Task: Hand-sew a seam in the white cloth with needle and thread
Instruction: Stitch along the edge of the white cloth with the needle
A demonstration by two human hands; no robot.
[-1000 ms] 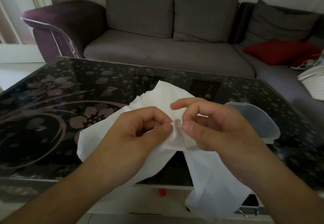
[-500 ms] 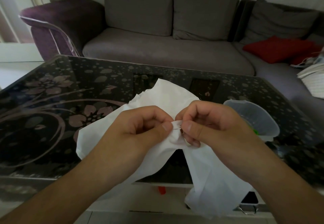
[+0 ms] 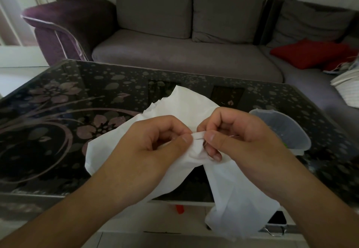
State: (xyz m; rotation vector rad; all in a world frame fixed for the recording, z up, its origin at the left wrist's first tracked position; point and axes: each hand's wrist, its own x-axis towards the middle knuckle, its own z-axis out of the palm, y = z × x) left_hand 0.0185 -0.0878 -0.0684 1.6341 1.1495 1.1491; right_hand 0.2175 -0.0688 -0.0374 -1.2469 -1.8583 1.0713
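Now, cloth's hanging end: the white cloth point(image 3: 180, 115) drapes off the near edge of the glass table point(image 3: 58, 131) and hangs below it, nearest the camera.
Left hand: the left hand point(image 3: 155, 146) sits over the table's near half, thumb and curled fingers pinching a small fold of the cloth; its grip looks unchanged from a second ago.
Right hand: the right hand point(image 3: 239, 141) is just right of that fold, thumb and forefinger pinched together at the cloth's edge, the lower fingers tucked under the fabric.
Change: a second ago the right forefinger was lifted and stretched over the fold; half a second ago it had come down; now the pinch is closed tight against the fold.
Needle: a thin dark line point(image 3: 200, 138) shows at the fold between the two thumbs, likely the needle passing through; it is too fine to be sure, and the thread cannot be made out.
Meaning: by my judgement a stitch is being pushed into the fold, so the seam is underway; how many stitches exist is hidden.
Cloth's far end: the rest lies spread on the table beyond the hands.
Tub: a clear plastic tub point(image 3: 281, 129) stands on the table right of the right hand.
Beyond the table: a grey sofa point(image 3: 174, 57) with a red cushion point(image 3: 308, 53).
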